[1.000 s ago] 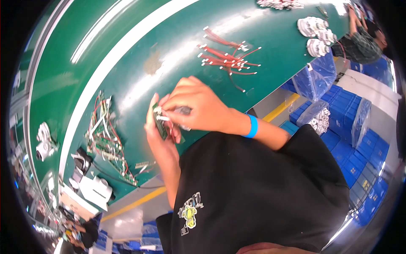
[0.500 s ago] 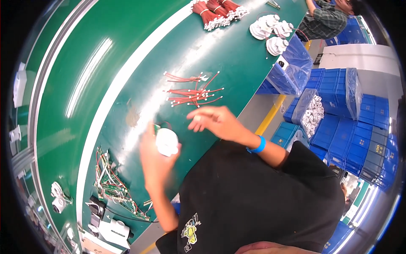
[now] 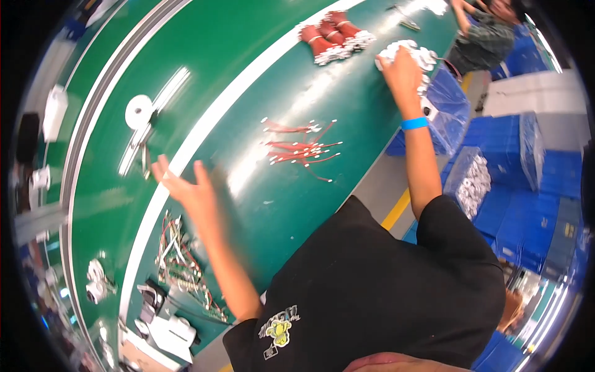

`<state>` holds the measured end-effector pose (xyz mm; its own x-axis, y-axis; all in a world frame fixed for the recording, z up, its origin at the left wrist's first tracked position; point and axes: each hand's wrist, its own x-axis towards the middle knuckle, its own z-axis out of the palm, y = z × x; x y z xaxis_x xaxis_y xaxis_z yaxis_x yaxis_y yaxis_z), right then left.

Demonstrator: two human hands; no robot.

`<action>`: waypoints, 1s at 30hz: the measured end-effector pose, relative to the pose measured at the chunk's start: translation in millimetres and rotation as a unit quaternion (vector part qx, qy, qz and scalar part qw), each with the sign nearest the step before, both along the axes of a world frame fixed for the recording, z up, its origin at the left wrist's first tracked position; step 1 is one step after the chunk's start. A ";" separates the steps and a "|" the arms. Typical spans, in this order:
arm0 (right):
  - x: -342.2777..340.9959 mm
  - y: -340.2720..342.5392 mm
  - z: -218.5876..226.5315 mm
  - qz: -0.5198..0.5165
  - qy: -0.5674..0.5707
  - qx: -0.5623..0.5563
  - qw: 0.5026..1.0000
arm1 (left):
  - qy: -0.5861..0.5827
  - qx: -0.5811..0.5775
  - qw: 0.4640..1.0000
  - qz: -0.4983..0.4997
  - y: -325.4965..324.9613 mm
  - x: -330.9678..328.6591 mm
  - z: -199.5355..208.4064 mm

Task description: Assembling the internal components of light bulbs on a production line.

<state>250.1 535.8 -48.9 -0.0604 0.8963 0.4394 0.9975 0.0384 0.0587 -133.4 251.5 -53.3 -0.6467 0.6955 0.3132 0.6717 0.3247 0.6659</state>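
Observation:
My left hand (image 3: 189,189) is open, with its fingers spread over the white edge strip of the green belt. A white round part (image 3: 139,113) with a hole in its middle lies on the belt, beyond those fingertips. At the far right of the table, my right hand (image 3: 404,74) closes over a white round part (image 3: 385,59) in a cluster of similar parts (image 3: 423,57); its fingertips are partly hidden. Several red wires with white connectors (image 3: 304,149) lie loose on the table between my hands.
Bundled red wires (image 3: 331,38) lie at the far side. Circuit boards with wires (image 3: 180,263) lie at near left, beside a white device (image 3: 173,335). Blue crates (image 3: 496,146) and a bag-lined bin of white parts (image 3: 471,183) stand at right. Another person (image 3: 486,40) sits at far right.
My left hand has let go of the white round part, which now lies on the belt. My right hand has moved far right to the white parts. The view has shifted slightly.

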 end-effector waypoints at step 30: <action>-196.4 -260.2 46.4 0.605 0.212 -0.385 0.664 | -0.387 -0.058 0.880 0.270 -240.3 -106.4 14.5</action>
